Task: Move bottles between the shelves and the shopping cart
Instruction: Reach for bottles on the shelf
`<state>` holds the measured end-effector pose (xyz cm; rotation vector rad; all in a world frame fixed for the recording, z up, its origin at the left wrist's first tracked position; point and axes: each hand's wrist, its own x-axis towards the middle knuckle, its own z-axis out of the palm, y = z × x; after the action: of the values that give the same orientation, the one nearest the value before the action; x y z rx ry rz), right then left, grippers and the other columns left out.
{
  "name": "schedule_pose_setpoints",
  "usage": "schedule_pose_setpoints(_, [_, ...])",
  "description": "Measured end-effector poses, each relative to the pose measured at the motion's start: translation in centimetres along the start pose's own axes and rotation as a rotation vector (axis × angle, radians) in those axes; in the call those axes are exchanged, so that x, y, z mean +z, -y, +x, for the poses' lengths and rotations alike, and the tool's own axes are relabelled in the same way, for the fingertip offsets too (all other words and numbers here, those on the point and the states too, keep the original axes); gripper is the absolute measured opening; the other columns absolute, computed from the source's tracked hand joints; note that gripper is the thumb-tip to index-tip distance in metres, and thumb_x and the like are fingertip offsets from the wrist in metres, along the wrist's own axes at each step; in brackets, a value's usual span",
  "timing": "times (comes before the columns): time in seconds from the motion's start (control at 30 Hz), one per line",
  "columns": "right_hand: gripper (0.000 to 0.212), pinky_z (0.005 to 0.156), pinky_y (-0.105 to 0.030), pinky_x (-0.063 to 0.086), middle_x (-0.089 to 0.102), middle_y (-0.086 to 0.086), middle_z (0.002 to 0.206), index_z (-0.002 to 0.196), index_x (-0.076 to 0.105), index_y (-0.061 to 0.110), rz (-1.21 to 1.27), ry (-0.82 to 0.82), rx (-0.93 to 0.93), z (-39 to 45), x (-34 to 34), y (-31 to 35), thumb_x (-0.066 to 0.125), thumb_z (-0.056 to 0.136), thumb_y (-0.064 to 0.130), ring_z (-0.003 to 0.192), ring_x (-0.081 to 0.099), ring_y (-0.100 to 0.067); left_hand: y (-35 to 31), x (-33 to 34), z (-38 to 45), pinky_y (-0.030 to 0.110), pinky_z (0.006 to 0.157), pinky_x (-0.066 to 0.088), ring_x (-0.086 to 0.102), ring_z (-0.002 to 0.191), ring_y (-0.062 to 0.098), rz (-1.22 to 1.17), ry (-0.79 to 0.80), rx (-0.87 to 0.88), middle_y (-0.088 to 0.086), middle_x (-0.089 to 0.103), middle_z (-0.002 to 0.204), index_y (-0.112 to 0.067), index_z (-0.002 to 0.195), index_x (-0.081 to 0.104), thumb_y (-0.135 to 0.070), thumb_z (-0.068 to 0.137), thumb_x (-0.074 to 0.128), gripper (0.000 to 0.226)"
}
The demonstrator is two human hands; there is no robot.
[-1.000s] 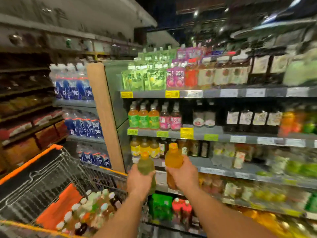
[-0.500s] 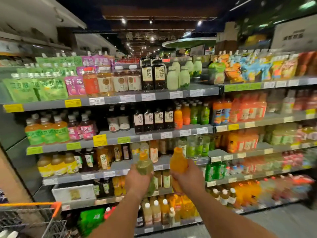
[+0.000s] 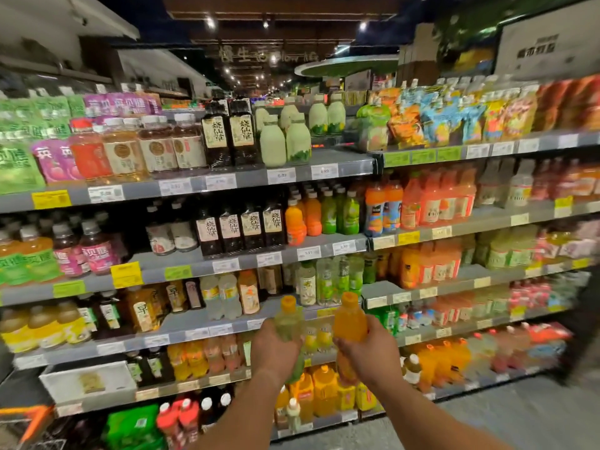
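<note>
Transfer is mid-way: both bottles are in hand, neither yet shelved. The left hand grasps the green bottle; the right hand grasps the orange bottle. Each bottle stands upright above its fist. The shelves lie just beyond both hands; the cart sits far left, below.

pale green bottle, orange bottle, grey shelves
</note>
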<state>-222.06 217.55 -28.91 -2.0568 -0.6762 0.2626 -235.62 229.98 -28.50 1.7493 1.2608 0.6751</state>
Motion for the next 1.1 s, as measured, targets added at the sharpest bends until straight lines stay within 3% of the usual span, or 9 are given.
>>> schedule_pose_setpoints(0.13, [0.053,0.064,-0.033,0.048,0.066,0.006,0.089,0.111,0.053,0.030,-0.013,-0.046,0.037,3.7,-1.4,-1.9,0.079,0.069,0.049,0.076,0.061,-0.018,-2.2,4.1,3.2,0.030,0.068,0.047,0.063,0.084,0.024,0.070,0.031,0.064,-0.002,0.067,0.091,-0.026,0.094,0.058,-0.038,0.072,0.072,0.029])
schedule_pose_setpoints(0.23, [0.050,0.069,-0.036,0.051,0.066,0.005,0.093,0.106,0.048,0.031,-0.038,-0.067,0.072,6.4,-3.0,-3.2,0.079,0.071,0.047,0.079,0.061,-0.019,-4.2,7.6,5.0,0.026,0.061,0.041,0.058,0.077,0.016,0.032,0.093,0.084,-0.007,0.064,0.088,-0.027,0.092,0.059,-0.037,0.071,0.077,0.030])
schedule_pose_setpoints(0.47, [0.048,0.076,-0.038,0.053,0.064,0.001,0.094,0.108,0.050,0.026,-0.020,-0.116,0.153,12.7,-6.2,-6.8,0.080,0.073,0.042,0.085,0.061,-0.023,-7.3,15.7,8.3,0.030,0.079,0.052,0.063,0.086,0.019,0.013,0.220,0.119,-0.008,0.066,0.093,-0.030,0.093,0.057,-0.039,0.069,0.083,0.036])
schedule_pose_setpoints(0.7, [0.050,0.074,-0.034,0.048,0.065,0.000,0.095,0.111,0.053,0.026,0.008,-0.077,0.157,20.5,-7.5,-12.1,0.080,0.072,0.041,0.080,0.057,-0.020,-9.4,23.9,11.0,0.031,0.078,0.052,0.064,0.089,0.023,0.043,0.154,0.071,-0.003,0.068,0.097,-0.025,0.100,0.061,-0.038,0.068,0.083,0.041])
schedule_pose_setpoints(0.83, [0.059,0.082,-0.040,0.050,0.065,-0.004,0.102,0.118,0.052,0.025,-0.035,0.007,0.110,25.7,-8.4,-14.9,0.078,0.071,0.047,0.095,0.062,-0.031,-10.3,28.4,12.2,0.029,0.076,0.049,0.064,0.090,0.022,0.016,0.091,0.014,-0.004,0.068,0.098,-0.026,0.102,0.061,-0.038,0.069,0.083,0.041])
schedule_pose_setpoints(0.97, [0.060,0.075,-0.035,0.045,0.066,-0.005,0.104,0.119,0.051,0.025,-0.054,0.081,0.065,29.6,-9.7,-16.9,0.078,0.071,0.047,0.095,0.062,-0.032,-11.6,31.6,13.3,0.033,0.081,0.053,0.064,0.091,0.023,0.072,0.047,-0.028,-0.002,0.069,0.101,-0.026,0.107,0.063,-0.037,0.070,0.082,0.044])
schedule_pose_setpoints(1.1, [0.069,0.082,-0.042,0.052,0.067,-0.003,0.103,0.129,0.048,0.024,-0.049,0.127,0.077,33.2,-9.8,-18.3,0.079,0.072,0.048,0.096,0.063,-0.031,-12.4,34.0,15.2,0.030,0.082,0.050,0.063,0.093,0.022,0.057,-0.013,-0.089,-0.003,0.069,0.102,-0.027,0.108,0.062,-0.036,0.070,0.084,0.045])
